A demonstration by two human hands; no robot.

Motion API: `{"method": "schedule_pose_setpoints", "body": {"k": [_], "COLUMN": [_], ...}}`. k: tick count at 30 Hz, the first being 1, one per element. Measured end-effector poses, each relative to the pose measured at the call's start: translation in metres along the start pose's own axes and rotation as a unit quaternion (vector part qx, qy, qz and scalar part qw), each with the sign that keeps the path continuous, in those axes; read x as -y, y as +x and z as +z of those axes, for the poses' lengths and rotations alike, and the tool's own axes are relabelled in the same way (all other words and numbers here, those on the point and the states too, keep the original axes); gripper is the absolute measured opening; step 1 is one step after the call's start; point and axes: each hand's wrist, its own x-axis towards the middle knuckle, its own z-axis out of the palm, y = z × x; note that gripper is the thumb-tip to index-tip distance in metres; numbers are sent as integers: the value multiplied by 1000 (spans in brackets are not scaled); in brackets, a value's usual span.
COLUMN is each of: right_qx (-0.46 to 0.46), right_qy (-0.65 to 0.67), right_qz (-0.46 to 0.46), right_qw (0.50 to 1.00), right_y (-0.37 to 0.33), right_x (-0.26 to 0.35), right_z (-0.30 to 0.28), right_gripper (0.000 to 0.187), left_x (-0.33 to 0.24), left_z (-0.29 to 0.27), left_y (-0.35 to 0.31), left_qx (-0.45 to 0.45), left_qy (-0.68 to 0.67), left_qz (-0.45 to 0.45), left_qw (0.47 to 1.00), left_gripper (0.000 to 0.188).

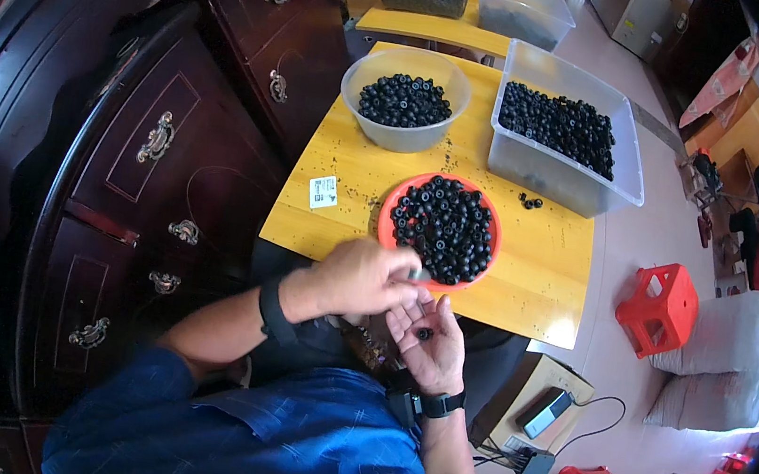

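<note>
The yellow table (536, 275) bears a printed card (323, 192) near black parts (445, 231).

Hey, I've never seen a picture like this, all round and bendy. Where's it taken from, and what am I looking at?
There's no machine, just a person's two bare hands. A wide fisheye camera on the person's head looks down at them, so straight edges bend near the rim. On the yellow table are a red bowl heaped with small black pieces, a translucent round tub and a clear rectangular bin, both holding black pieces too. A white card lies at the left. The right hand is palm up with one black piece in it. The left hand is by the bowl's near edge; its fingertips are blurred, so I can't tell what they hold, if anything.
</note>
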Motion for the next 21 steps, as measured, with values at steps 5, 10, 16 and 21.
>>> {"method": "schedule_pose_setpoints", "body": {"k": [5,10,16,21], "right_qx": [9,62,46,-1], "right_qy": [-18,-10,-34,-205], "right_qz": [-21,-22,-27,-73], "right_qw": [1000,998,998,976], "right_y": [1,0,-4,-13], "right_x": [-2,-2,-4,5], "right_z": [15,12,16,14], "right_gripper": [58,59,56,31], "left_x": [-5,-19,-19,-15], "left_z": [53,56,57,40], "left_y": [-30,-35,-33,-25], "left_qx": [10,-12,-35,-72], "left_qy": [-11,-21,-5,-48], "left_qz": [42,24,47,59], "left_qw": [999,999,998,994], "left_gripper": [31,23,21,21]}}
